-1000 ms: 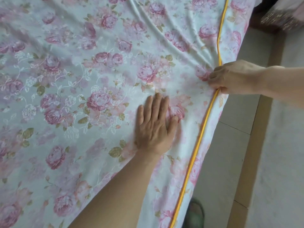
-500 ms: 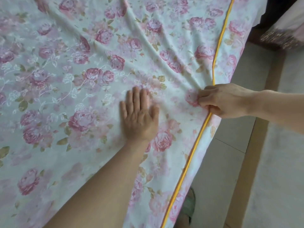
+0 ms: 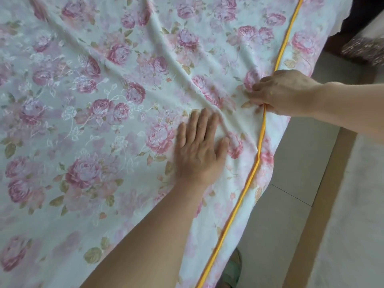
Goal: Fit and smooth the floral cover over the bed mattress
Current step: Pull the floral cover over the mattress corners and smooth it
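The floral cover (image 3: 99, 125), white with pink roses, lies spread over the mattress and fills most of the view. A yellow piping seam (image 3: 252, 177) runs along the bed's right edge. My left hand (image 3: 200, 148) presses flat on the cover, fingers together, just left of the seam. My right hand (image 3: 284, 92) pinches the cover at the seam near the edge. Long creases fan out from that pinch up and left across the fabric.
Pale floor tiles (image 3: 291, 215) with a tan border strip (image 3: 324, 204) run along the bed's right side. A green slipper (image 3: 232, 271) shows at the bottom beside the bed. A dark patterned object (image 3: 365, 50) sits at the upper right.
My left hand slid left over the cover, then back toward the seam. My right hand stayed pinched at the yellow seam, and the creases now run longer.
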`<state>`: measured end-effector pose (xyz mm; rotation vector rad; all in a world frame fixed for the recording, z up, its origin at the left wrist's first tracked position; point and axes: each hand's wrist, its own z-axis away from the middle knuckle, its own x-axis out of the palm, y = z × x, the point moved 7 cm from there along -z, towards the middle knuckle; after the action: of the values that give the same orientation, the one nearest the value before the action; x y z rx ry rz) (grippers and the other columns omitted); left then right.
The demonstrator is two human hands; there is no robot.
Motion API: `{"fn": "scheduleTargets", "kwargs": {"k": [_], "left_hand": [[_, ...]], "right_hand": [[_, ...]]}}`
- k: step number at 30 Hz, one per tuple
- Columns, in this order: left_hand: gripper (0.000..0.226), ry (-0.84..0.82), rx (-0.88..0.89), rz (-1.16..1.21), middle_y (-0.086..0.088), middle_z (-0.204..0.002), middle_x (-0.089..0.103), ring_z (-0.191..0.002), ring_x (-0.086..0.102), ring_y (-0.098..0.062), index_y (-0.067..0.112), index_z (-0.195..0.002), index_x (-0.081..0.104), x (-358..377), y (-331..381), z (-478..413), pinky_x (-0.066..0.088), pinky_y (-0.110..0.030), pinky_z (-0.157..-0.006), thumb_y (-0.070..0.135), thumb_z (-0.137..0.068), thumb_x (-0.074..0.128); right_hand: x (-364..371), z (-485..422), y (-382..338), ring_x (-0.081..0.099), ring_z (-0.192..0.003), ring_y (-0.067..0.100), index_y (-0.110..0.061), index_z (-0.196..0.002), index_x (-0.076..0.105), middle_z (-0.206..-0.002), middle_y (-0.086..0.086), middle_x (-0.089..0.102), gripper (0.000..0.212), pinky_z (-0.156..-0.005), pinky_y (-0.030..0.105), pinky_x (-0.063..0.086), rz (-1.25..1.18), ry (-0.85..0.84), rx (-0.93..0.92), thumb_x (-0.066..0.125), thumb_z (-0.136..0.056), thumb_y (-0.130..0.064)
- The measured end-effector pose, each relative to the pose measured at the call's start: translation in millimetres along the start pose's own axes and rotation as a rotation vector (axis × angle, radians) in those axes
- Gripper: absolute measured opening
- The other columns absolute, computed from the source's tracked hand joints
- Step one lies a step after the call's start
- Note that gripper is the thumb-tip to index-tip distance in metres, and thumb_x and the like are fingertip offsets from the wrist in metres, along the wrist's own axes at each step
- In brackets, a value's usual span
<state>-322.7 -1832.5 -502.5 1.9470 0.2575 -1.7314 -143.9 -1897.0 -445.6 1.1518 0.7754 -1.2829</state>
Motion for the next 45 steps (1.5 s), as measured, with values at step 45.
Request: {"fn": "scheduleTargets", "kwargs": {"k": [45], "left_hand": [[0.073,-0.032,-0.138,-0.019,0.004,-0.163,-0.003,-0.148,-0.011,-0.012,0.024,-0.155,0.005,14,35,-114,-0.004,-0.042,-0.121,0.059,-0.092,0.011]], "right_hand": [[53,33,140,0.060,-0.086,0.028,-0.017,-0.103,0.054,-0.106,-0.002,0.049,0.018,-0.059,0.034,0.045,-0.043,-0.126,0.120,0.051,-0.086,-0.012]]}}
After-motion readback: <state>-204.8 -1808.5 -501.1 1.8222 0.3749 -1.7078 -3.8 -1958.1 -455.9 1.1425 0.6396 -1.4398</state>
